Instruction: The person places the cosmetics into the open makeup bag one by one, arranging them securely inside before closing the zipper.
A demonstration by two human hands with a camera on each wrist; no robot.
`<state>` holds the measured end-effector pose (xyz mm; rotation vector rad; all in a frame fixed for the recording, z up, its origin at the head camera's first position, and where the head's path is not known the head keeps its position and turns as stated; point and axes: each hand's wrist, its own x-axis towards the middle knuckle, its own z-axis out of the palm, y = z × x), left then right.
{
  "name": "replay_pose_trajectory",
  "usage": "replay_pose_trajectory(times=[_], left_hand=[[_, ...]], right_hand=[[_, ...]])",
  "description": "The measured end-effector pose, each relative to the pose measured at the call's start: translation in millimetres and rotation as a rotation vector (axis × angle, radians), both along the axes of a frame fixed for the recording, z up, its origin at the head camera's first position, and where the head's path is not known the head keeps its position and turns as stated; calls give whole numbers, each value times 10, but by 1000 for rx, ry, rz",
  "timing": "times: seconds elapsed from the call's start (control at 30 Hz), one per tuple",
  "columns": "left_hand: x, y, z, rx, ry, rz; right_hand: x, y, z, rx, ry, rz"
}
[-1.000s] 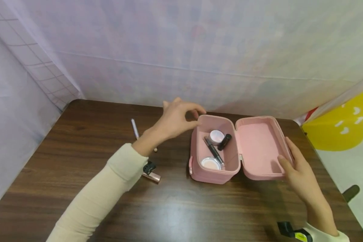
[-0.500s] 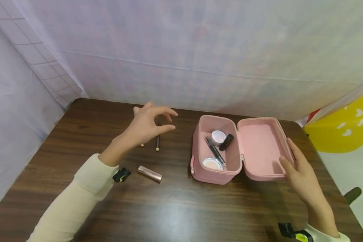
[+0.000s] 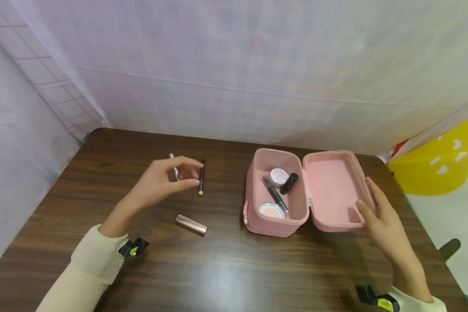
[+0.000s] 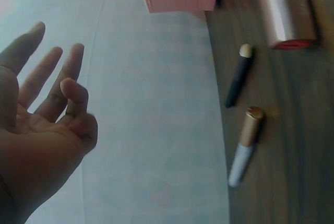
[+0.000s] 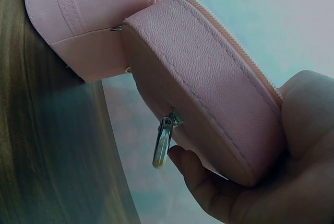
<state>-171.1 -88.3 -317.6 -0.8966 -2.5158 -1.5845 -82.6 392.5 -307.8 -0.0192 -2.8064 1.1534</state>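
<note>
Lying on the tabletop [image 3: 234,264], the dark stick [image 3: 201,187] is seen beneath the curved, parted fingers [image 3: 187,162] of the raised left hand [image 3: 156,182], by which nothing is gripped; the pink lid [image 3: 331,186] is held at its outer edge by the right hand [image 3: 388,229].

Left grip [image 3: 156,184], a bare hand: thumb and forefinger bowed toward each other, tips apart; left forearm [image 3: 76,277], pale-sleeved, extended from lower left, left wrist [image 3: 118,219] exposed. Right grip [image 3: 388,229], likewise bare: thumb opposing fingers in a pinching hold; right wrist [image 3: 413,277] exposed beyond a pale cuff [image 3: 423,302].
</note>
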Motion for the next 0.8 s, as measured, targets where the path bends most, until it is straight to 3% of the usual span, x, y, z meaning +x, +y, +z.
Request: replay_pose_trajectory(times=[0.13, 0.43, 0.67, 0.8], left_hand=[[45, -80, -95, -4, -40, -28], [149, -245, -384, 24, -117, -13], [111, -272, -537, -35, -174, -146], [76, -271, -594, -85, -186, -190]], right_hand=[[0, -7, -3, 0, -1, -7], [-11, -20, -10, -7, 4, -8], [5, -11, -12, -3, 5, -14], [5, -10, -9, -4, 11, -18]])
